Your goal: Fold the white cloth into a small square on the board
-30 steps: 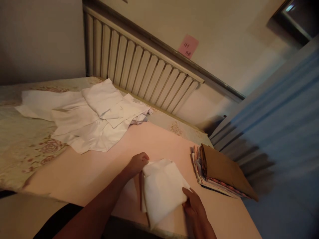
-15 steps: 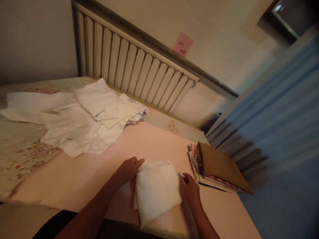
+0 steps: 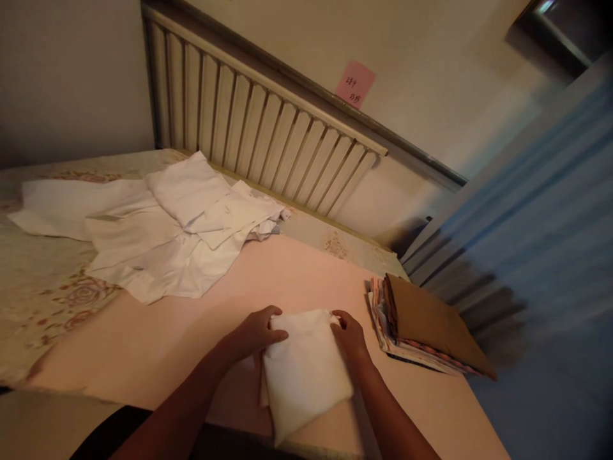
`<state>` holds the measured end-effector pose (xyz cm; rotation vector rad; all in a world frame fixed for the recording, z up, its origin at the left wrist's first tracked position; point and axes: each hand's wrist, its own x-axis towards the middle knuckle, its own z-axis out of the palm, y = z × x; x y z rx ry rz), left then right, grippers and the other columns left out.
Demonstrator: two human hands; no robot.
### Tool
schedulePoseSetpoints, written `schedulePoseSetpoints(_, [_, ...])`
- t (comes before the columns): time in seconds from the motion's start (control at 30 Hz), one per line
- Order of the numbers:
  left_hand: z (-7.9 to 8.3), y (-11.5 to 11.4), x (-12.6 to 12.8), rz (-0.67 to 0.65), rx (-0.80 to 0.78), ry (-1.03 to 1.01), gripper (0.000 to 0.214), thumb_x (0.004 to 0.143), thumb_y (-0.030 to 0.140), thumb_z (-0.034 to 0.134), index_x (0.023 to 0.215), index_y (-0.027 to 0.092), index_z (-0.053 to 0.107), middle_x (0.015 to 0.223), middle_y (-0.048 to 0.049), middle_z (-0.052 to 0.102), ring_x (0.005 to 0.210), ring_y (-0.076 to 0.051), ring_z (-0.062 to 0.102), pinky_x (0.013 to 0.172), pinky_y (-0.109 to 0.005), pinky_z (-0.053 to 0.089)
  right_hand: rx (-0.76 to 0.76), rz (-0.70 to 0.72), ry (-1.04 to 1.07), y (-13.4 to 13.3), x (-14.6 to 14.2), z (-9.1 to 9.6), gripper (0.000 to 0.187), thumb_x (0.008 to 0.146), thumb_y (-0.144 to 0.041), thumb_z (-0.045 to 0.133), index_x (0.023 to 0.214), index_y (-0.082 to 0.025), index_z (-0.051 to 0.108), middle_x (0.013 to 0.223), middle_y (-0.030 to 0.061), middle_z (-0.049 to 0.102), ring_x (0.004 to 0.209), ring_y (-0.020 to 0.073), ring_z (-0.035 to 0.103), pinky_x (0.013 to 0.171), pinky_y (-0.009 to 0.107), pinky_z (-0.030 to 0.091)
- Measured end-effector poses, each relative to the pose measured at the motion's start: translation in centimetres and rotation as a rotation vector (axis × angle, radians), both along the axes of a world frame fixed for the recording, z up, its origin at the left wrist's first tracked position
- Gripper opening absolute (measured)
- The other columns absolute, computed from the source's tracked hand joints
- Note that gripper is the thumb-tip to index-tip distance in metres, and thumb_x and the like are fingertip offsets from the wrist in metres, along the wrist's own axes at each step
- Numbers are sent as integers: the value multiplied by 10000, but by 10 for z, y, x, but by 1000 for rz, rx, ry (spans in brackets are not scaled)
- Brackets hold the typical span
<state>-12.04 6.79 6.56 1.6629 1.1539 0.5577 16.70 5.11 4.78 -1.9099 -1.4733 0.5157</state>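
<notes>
A folded white cloth lies at the near edge of the table, in front of me; whether it is a garment I cannot tell. Its far left corner is pinched by my left hand, thumb on top. At the far right corner my right hand is closed on the fabric, its fingertips curled over the edge. A strip of darker, pinkish material shows beneath the cloth's left side.
White garments lie in a loose heap at the back left, on a floral cover. To the right stands a stack of folded fabrics with a brown one on top. A radiator runs behind, and a blue curtain hangs right.
My right hand has moved from beside the cloth up to its far right corner and taken hold. My left thumb has come down over the far left corner. The cloth has hardly moved.
</notes>
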Motion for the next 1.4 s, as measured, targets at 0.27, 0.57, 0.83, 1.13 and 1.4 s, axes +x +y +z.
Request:
schedulePoseSetpoints(0.27, [-14, 2, 20, 136, 206, 172, 546, 710, 86, 457, 1248, 157, 519, 1060, -67, 663, 976, -184, 608, 862, -285, 437, 163, -108, -64, -13, -1, -13, 372, 749, -337, 475, 1017, -166, 668, 843, 61, 702, 756, 221, 636, 718, 324, 496])
schedulePoseSetpoints(0.57, [-28, 9, 29, 147, 183, 300, 511, 780, 112, 432, 1287, 130, 489, 1160, -112, 652, 1086, -202, 589, 921, -293, 414, 427, 119, -504, -25, -23, -11, 407, 925, -271, 395, 1258, -93, 546, 1278, 186, 569, 1217, 270, 501, 1025, 473, 414])
schedulePoseSetpoints(0.83, [-27, 8, 31, 184, 167, 271, 479, 789, 126, 456, 1265, 149, 510, 1018, -76, 683, 965, -176, 617, 849, -263, 420, 225, 592, -640, -40, -54, -16, 475, 960, -287, 438, 1426, -217, 380, 1502, 95, 350, 1416, 245, 243, 1139, 540, 261])
schedulePoseSetpoints(1.13, [-18, 6, 25, 261, 114, 94, 320, 910, 330, 370, 1020, 158, 616, 894, -64, 690, 843, -166, 624, 767, -268, 432, 210, 561, -617, -36, -54, -22, 469, 956, -310, 446, 1417, -233, 401, 1499, 79, 355, 1416, 242, 241, 1145, 533, 253])
schedulePoseSetpoints(1.4, [-21, 1, 28, 132, 107, 182, 689, 742, 437, 603, 1341, 131, 451, 1209, -129, 634, 1086, -249, 599, 914, -325, 438, 184, 548, -593, -36, -55, -22, 465, 957, -316, 448, 1412, -228, 410, 1501, 74, 352, 1415, 242, 245, 1152, 529, 240])
